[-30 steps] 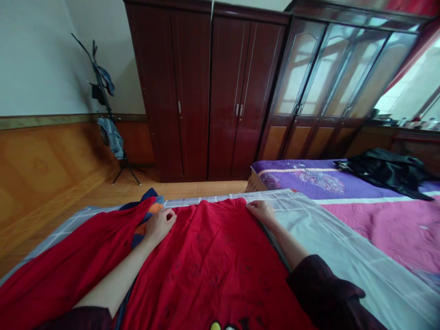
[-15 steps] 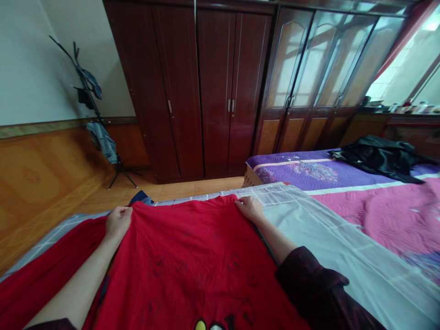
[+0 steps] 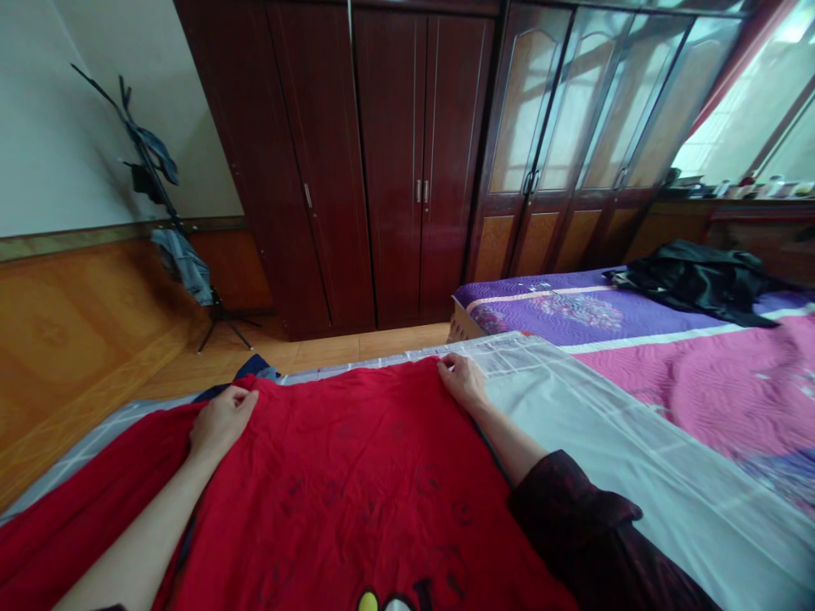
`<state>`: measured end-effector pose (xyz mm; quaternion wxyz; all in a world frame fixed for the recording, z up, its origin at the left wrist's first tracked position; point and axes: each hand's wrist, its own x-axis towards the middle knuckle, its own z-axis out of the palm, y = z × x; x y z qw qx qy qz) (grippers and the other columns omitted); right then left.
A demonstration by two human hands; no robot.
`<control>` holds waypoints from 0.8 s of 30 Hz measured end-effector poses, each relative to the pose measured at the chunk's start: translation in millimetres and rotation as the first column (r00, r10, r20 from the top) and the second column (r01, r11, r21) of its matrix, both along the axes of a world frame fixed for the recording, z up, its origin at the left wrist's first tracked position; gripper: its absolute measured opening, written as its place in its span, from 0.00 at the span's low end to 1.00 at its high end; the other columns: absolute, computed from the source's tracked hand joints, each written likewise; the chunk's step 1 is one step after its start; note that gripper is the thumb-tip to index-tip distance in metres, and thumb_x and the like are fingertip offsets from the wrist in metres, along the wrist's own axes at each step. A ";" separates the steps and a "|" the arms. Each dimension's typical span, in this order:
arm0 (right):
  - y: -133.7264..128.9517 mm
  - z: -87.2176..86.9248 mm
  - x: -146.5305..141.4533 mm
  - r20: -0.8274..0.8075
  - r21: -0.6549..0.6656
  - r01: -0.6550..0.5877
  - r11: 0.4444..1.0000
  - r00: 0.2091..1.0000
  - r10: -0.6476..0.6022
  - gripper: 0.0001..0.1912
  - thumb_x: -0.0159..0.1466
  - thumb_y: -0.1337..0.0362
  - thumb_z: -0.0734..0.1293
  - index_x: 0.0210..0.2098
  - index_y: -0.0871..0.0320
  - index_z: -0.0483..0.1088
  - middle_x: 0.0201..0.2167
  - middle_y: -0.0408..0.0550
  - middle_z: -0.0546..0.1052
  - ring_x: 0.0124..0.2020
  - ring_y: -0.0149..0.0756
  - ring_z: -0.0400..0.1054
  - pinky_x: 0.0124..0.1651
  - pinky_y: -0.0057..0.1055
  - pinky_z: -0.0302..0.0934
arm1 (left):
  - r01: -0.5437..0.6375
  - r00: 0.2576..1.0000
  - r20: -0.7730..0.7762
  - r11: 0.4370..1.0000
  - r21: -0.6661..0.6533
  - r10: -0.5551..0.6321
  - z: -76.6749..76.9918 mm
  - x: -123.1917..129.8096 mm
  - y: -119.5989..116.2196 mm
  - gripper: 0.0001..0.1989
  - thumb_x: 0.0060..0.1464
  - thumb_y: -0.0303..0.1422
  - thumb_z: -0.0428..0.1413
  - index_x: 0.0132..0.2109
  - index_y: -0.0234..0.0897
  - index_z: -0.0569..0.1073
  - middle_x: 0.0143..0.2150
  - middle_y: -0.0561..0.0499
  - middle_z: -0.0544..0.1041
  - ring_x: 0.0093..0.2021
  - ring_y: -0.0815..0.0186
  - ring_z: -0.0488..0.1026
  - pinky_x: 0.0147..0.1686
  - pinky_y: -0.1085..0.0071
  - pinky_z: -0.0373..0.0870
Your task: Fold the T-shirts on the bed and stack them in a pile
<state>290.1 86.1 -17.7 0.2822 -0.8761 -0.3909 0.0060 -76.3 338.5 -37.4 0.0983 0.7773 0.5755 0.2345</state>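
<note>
Left hand shifting left along the far edge of the red cloth, now resting on it with fingers curled. Cloth settling flatter, the earlier raised fold on the left dropping away. Blue patterned cloth disappearing beneath the red, orange patch gone, only a dark blue corner showing beyond the edge. Head view drifting, dark wardrobe sliding left, its top leaving the frame.
</note>
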 end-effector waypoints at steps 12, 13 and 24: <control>6.4 3.1 -10.0 -0.048 0.016 -0.281 0.960 0.958 0.281 0.14 0.62 0.64 0.60 0.38 0.59 0.77 0.36 0.46 0.79 0.37 0.35 0.71 0.39 0.26 0.61 | -0.036 0.938 -0.348 0.996 -0.087 0.003 8.9 12.3 -21.0 0.22 0.54 0.47 0.42 0.48 0.41 0.71 0.44 0.38 0.77 0.43 0.45 0.74 0.33 0.60 0.68; 6.5 2.3 -9.0 -0.036 -0.003 -0.253 0.967 0.967 0.253 0.13 0.61 0.64 0.61 0.38 0.58 0.78 0.36 0.47 0.79 0.36 0.36 0.71 0.39 0.27 0.61 | -0.033 0.938 -0.347 0.995 -0.090 0.000 9.2 12.4 -21.3 0.22 0.55 0.47 0.42 0.48 0.41 0.70 0.44 0.38 0.77 0.43 0.45 0.74 0.33 0.60 0.68; 4.3 0.3 -18.0 0.113 -0.126 -0.240 0.962 0.960 0.255 0.12 0.58 0.56 0.67 0.35 0.55 0.78 0.38 0.50 0.78 0.43 0.41 0.68 0.40 0.28 0.57 | -0.045 0.937 -0.349 0.996 -0.076 0.016 11.5 12.9 -24.9 0.25 0.58 0.48 0.38 0.50 0.41 0.70 0.46 0.38 0.76 0.44 0.46 0.74 0.35 0.60 0.67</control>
